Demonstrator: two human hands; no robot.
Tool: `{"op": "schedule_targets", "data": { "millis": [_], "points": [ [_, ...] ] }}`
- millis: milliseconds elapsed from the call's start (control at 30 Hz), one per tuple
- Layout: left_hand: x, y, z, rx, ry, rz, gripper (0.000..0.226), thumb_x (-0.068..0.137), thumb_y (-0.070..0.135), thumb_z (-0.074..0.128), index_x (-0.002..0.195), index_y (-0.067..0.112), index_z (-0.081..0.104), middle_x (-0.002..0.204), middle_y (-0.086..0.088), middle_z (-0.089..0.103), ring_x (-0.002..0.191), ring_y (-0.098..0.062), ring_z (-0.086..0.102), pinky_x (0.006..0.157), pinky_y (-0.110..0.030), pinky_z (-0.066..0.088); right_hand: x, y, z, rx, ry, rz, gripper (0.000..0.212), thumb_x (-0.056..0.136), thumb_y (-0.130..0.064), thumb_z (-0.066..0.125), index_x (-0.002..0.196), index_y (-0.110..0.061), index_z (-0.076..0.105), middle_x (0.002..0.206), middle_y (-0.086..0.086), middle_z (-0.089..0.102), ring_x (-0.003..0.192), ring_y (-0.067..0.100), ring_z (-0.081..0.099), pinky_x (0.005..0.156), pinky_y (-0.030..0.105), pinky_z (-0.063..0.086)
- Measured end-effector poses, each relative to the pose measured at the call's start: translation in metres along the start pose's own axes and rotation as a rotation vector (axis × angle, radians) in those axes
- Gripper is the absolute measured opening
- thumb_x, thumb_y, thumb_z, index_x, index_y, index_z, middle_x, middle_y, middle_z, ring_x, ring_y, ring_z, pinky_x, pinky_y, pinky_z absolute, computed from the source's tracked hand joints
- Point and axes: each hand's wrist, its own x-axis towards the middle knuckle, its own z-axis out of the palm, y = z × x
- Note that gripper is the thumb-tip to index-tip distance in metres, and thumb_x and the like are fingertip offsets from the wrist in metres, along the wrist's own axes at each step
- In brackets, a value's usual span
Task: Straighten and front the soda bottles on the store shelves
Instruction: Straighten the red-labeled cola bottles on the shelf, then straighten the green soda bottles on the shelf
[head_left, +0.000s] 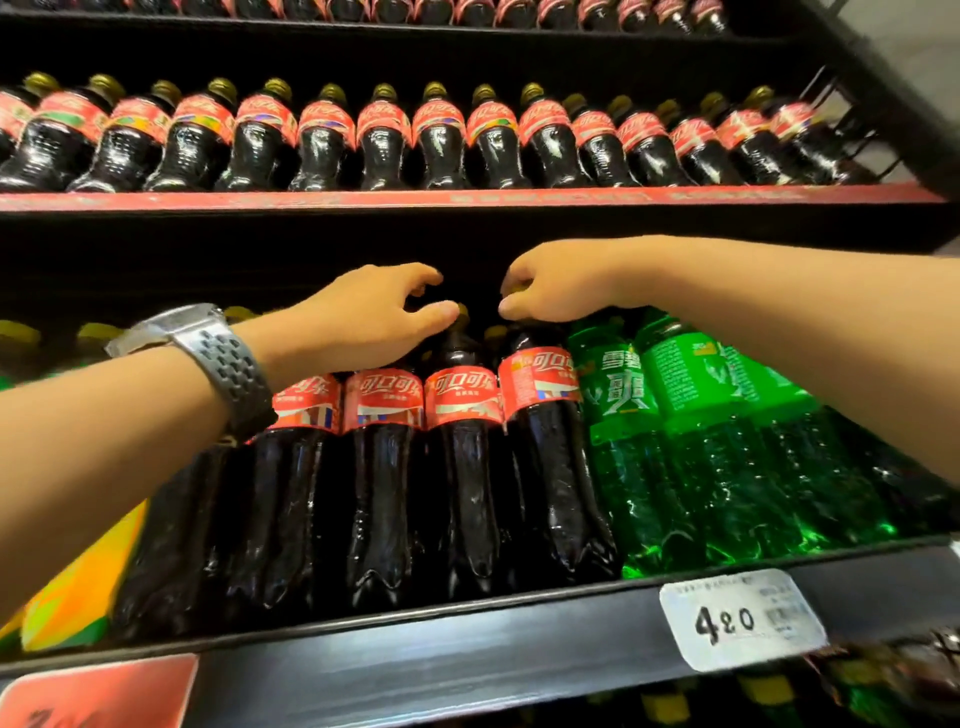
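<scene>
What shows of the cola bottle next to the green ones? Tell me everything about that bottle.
The cola bottle is clear plastic full of dark soda, with a red label bearing white characters round its upper body and a lobed base. It stands at the front of the shelf, last in the cola row, against a green bottle. The right hand curls over its top, hiding the cap.

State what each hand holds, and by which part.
Right hand pinches the cap of the cola bottle beside the green bottles. Left hand curls round the next bottle's cap; grip unclear.
</scene>
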Motion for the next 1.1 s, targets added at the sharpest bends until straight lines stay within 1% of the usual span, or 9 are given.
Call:
{"op": "schedule_targets", "data": {
  "millis": [100,267,400,567,700,800,900,1000,1100],
  "points": [
    [0.009,0.014,0.012,0.021,-0.083,-0.059,0.073,0.084,0.067,0.045,0.145,0.028,0.036,0.136,-0.005,0.056,0.122,-0.027,0.053,0.104,-0.040,0.041,-0.002,0.007,0.003,0.073,-0.019,-0.046,0.037,0.086,-0.047,0.060,0.112,-0.021,0.061,0.109,-0.006,0.062,0.092,0.012,0.055,0.070,0.026,0.041],
    [0.019,0.031,0.027,0.180,-0.086,-0.128,0.061,0.090,0.052,0.048,0.144,0.026,0.036,0.135,-0.003,0.056,0.125,-0.030,0.048,0.106,-0.041,0.031,-0.011,0.022,-0.003,0.242,-0.157,-0.106,0.078,0.072,-0.062,0.069,0.136,-0.025,0.044,0.117,-0.015,0.056,0.103,0.005,0.055,0.088,0.025,0.046],
    [0.020,0.030,0.025,0.117,-0.090,-0.113,0.053,0.091,0.043,0.051,0.140,0.023,0.043,0.137,-0.003,0.054,0.125,-0.025,0.049,0.106,-0.042,0.038,-0.010,0.024,0.004,0.166,-0.038,-0.163,0.079,0.068,-0.071,0.065,0.131,-0.025,0.051,0.101,-0.019,0.058,0.092,0.001,0.057,0.081,0.024,0.048],
    [0.015,0.025,0.022,0.043,-0.062,-0.070,0.054,0.091,0.042,0.055,0.140,0.020,0.047,0.137,-0.002,0.055,0.123,-0.021,0.051,0.099,-0.031,0.041,-0.009,0.017,0.008,0.102,0.022,-0.155,0.080,0.065,-0.075,0.063,0.124,-0.021,0.056,0.111,-0.008,0.061,0.096,0.011,0.058,0.085,0.031,0.050],
    [0.016,0.025,0.020,0.053,-0.060,-0.041,0.054,0.091,0.043,0.055,0.139,0.019,0.047,0.136,-0.002,0.055,0.122,-0.021,0.052,0.099,-0.032,0.043,-0.013,0.009,0.004,0.029,0.029,-0.120,0.080,0.066,-0.076,0.062,0.122,-0.019,0.056,0.111,-0.005,0.061,0.097,0.015,0.058,0.082,0.031,0.050],
    [0.014,0.028,0.025,0.107,-0.067,-0.022,0.044,0.093,0.042,0.050,0.132,0.022,0.053,0.133,-0.003,0.054,0.117,-0.023,0.053,0.097,-0.039,0.046,-0.017,0.007,0.005,0.003,0.038,-0.122,0.082,0.072,-0.073,0.058,0.133,-0.020,0.048,0.124,-0.004,0.057,0.110,0.018,0.055,0.085,0.027,0.044],
    [0.011,0.034,0.032,0.178,0.023,0.014,0.036,0.093,0.042,0.046,0.122,0.025,0.058,0.129,-0.001,0.051,0.112,-0.026,0.053,0.092,-0.045,0.047,-0.028,0.015,0.006,0.119,0.093,-0.100,0.064,0.084,-0.062,0.054,0.133,-0.020,0.050,0.123,-0.004,0.058,0.109,0.015,0.056,0.084,0.024,0.042],
    [0.010,0.043,0.036,0.061,0.133,0.078,0.046,0.093,0.051,0.042,0.128,0.024,0.052,0.127,-0.001,0.055,0.114,-0.024,0.053,0.095,-0.045,0.044,-0.035,0.033,0.004,0.175,0.271,-0.065,0.032,0.093,-0.034,0.055,0.121,-0.021,0.061,0.112,-0.004,0.063,0.104,0.014,0.058,0.081,0.021,0.040],
    [0.011,0.054,0.036,-0.076,0.067,0.109,0.062,0.083,0.067,0.050,0.131,0.027,0.049,0.123,0.001,0.058,0.111,-0.020,0.055,0.095,-0.041,0.045,-0.039,0.060,0.000,0.071,0.305,0.029,0.026,0.092,-0.023,0.051,0.114,-0.021,0.064,0.114,-0.001,0.064,0.106,0.019,0.057,0.087,0.028,0.044]
  ]
}}
